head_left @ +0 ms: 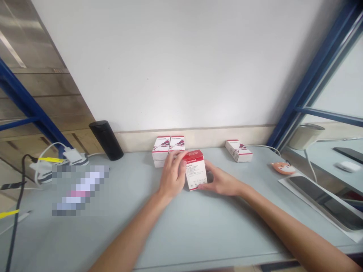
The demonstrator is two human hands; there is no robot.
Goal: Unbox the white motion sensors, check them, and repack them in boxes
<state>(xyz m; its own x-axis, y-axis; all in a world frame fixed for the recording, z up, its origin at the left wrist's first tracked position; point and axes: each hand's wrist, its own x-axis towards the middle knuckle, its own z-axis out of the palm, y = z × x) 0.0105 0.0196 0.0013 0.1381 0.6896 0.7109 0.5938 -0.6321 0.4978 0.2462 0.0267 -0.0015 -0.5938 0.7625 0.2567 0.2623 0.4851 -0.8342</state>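
The fingers of the right hand [222,180] are bent around the right side of a red-and-white box [196,172], and the box is pinched there, with the thumb put low on its front. The fingers of the left hand [171,176] are curled against the left side and the top edge, so the box is held between both hands. It is tipped a little, with its red top and its printed front shown. Whether its bottom is touched by the counter [181,236] cannot be told.

Just behind the left hand, a stack of boxes [161,145] is seen near the wall [184,68]. Two tops can be seen side by side, and part of the stack is hidden by the hand. Farther to the right, a lone box [239,152] is laid flat, well apart from the stack.

To the left of the stack, a tall black can [106,139] is stood up. In front of it, something is covered by a blurry patch [81,192], so it cannot be named. At the far left, white plugs [70,155] are seen beside yellow tags [51,160] and a black cord [14,236].

To the right, a little orange animal face [283,168] is set near a long dark panel [326,200], which is laid on a white sheet [351,235].
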